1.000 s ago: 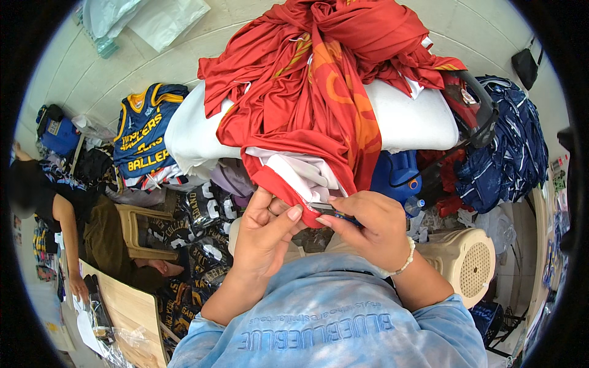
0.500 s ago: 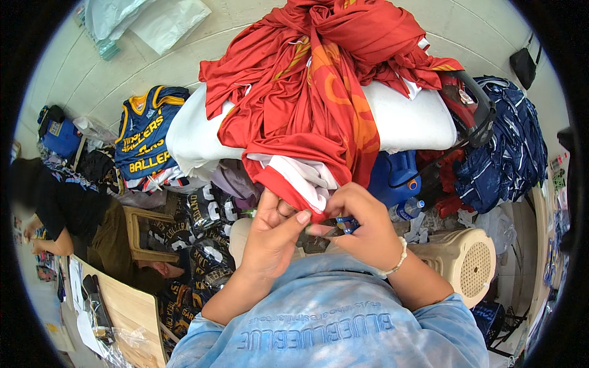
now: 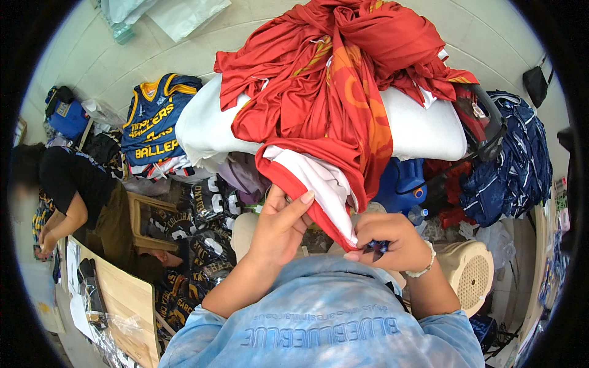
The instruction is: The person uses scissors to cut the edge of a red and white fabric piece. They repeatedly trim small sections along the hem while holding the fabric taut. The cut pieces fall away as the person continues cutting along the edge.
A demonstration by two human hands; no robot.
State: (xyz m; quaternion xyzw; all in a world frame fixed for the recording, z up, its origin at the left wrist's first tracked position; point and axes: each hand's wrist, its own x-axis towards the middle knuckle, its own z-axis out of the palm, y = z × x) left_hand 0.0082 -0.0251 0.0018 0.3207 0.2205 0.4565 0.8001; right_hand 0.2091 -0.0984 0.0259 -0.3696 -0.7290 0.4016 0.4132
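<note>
A red garment (image 3: 288, 110) with orange patterning lies heaped over a white padded board. Its near end hangs toward me, turned to show the white inside (image 3: 313, 175) and a red hem. My left hand (image 3: 279, 224) pinches this hem between thumb and fingers. Lower down the same edge, my right hand (image 3: 396, 239) grips the hem's corner with thumb and fingertips. Tucked in that hand is a small pair of dark blue snips (image 3: 375, 247), a pointed blade sticking out; the rest is hidden by the fingers.
The white padded board (image 3: 423, 126) stands ahead. Navy jerseys hang left (image 3: 153, 122) and right (image 3: 509, 165). A blue jug (image 3: 399, 184) sits below the board, a beige plastic stool (image 3: 469, 276) at my right. Bagged black garments (image 3: 208, 251) lie left, near a bending person (image 3: 73, 190).
My right hand has moved down and right, drawing the hem out into a longer stretched edge. My left hand stays near its place. The other person's arms have shifted.
</note>
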